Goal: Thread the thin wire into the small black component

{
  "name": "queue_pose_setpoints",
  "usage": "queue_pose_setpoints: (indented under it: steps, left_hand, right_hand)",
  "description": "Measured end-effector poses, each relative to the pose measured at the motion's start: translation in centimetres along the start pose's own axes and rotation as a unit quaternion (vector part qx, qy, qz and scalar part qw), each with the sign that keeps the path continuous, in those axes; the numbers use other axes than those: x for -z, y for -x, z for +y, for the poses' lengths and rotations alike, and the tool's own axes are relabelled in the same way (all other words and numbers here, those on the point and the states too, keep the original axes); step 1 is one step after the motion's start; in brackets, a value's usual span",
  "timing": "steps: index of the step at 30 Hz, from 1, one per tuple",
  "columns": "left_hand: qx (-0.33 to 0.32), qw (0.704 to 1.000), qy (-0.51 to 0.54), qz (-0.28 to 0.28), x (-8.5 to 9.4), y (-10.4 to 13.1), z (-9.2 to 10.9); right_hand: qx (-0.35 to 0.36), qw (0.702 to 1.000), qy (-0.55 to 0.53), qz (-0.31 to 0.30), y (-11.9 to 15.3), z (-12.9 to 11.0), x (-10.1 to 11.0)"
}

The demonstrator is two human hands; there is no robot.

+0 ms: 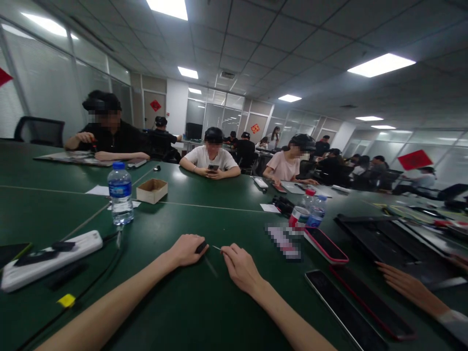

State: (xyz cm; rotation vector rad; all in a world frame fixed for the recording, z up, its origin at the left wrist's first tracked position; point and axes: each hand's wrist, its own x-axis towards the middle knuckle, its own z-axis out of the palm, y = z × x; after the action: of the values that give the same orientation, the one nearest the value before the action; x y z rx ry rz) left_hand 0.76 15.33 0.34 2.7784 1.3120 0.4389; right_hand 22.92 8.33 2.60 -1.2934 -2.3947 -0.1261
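Head view: bottle label (pixel 120 189) unreadable; both forearms (pixel 135 290) extended forward, left grip (pixel 188 249) holding a dark piece (pixel 201 247), right grip (pixel 239 265) pinching a thin rod (pixel 217 248)

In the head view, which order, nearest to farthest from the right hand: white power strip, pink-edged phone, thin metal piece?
1. Thin metal piece, in the right hand.
2. Pink-edged phone, right.
3. White power strip, far left.
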Motion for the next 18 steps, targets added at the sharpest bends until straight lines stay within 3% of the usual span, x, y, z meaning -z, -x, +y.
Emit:
queue_pose_setpoints:
  steps: [3,7,18]
  left_hand:
    - [0.012,1.0,0.003,0.003,-0.1,-0.7,-0.9]
    - [-0.03,0.999,-0.007,-0.013,-0.3,-1.0,-1.0]
    - [-0.031,0.998,-0.01,-0.049,0.1,-1.2,-1.1]
  right_hand:
    - [0.007,1.0,0.018,-0.004,-3.2,0.9,-1.2]
    - [0.024,0.999,0.02,-0.02,-5.4,1.7,-2.3]
    - [0.006,1.0,0.022,-0.019,-5.3,2.2,-3.1]
